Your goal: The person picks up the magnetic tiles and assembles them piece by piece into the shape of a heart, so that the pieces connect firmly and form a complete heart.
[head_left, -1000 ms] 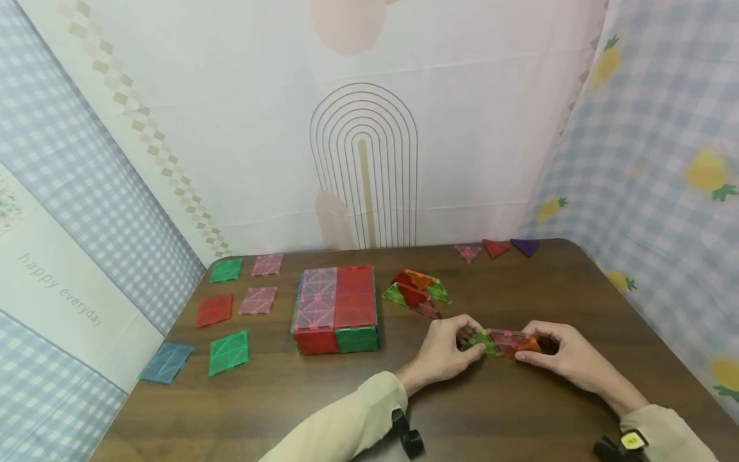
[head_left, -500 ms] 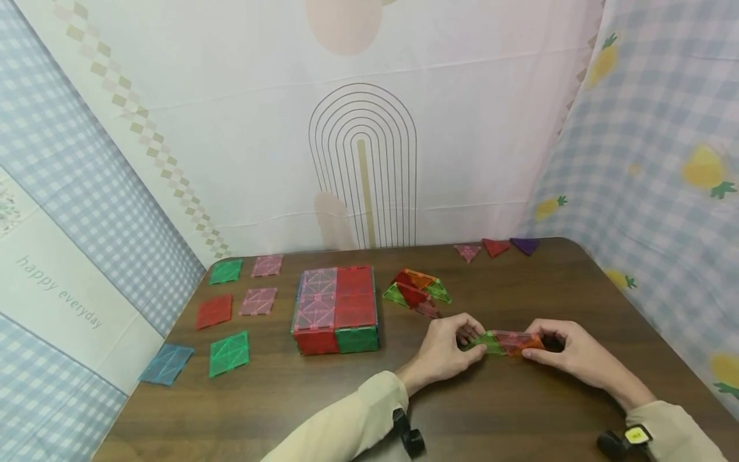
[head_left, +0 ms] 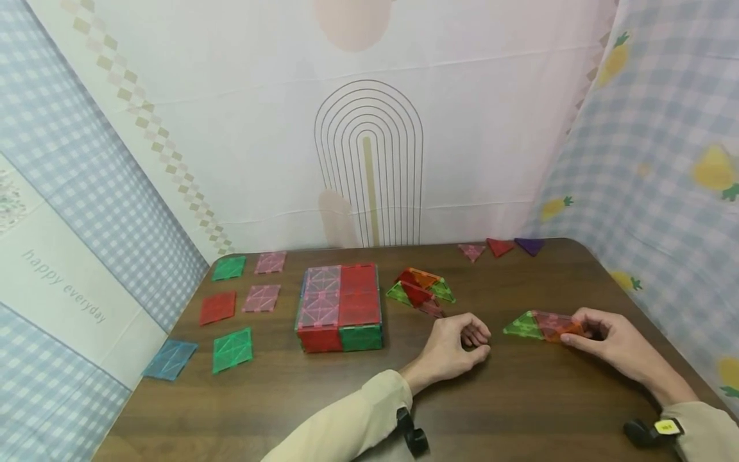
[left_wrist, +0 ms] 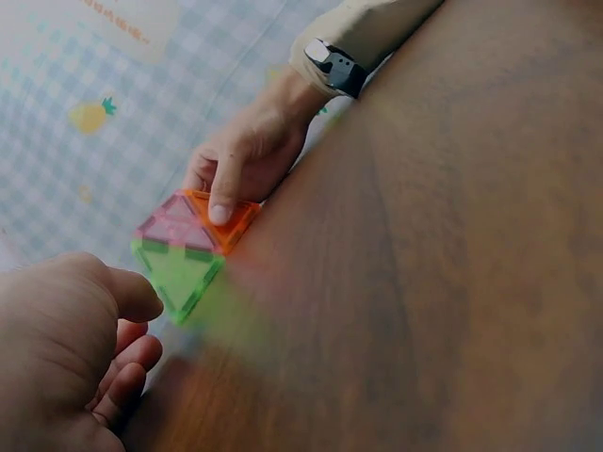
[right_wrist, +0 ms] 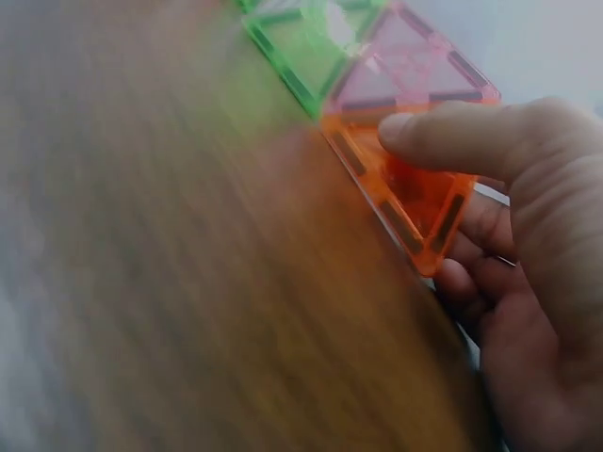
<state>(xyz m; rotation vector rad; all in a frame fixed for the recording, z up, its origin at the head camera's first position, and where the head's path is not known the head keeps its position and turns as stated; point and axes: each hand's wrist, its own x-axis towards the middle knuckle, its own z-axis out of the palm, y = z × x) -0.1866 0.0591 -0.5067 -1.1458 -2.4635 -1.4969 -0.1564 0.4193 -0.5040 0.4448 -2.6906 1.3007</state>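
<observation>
A short strip of three joined triangle tiles (head_left: pixel 539 325), green, pink and orange, lies on the brown table (head_left: pixel 519 398) right of centre. My right hand (head_left: pixel 573 335) pinches its orange end, thumb on top and fingers beneath, as the right wrist view shows (right_wrist: pixel 429 202). The green tile (right_wrist: pixel 306 42) points away from that hand. My left hand (head_left: pixel 478 337) rests on the table a little left of the strip, fingers loosely curled and holding nothing. In the left wrist view the strip (left_wrist: pixel 184 250) lies just beyond the left hand (left_wrist: pixel 118 353).
A low box of red, pink and green square tiles (head_left: pixel 340 308) stands mid-table. A small pile of triangle tiles (head_left: pixel 421 289) sits behind the left hand. Loose square tiles (head_left: pixel 232 350) lie at the left, three triangles (head_left: pixel 499 247) at the back edge. Fabric walls surround the table.
The left hand has let go of the strip's green end and stayed put. The right hand has drawn the strip to the right, away from the left hand.
</observation>
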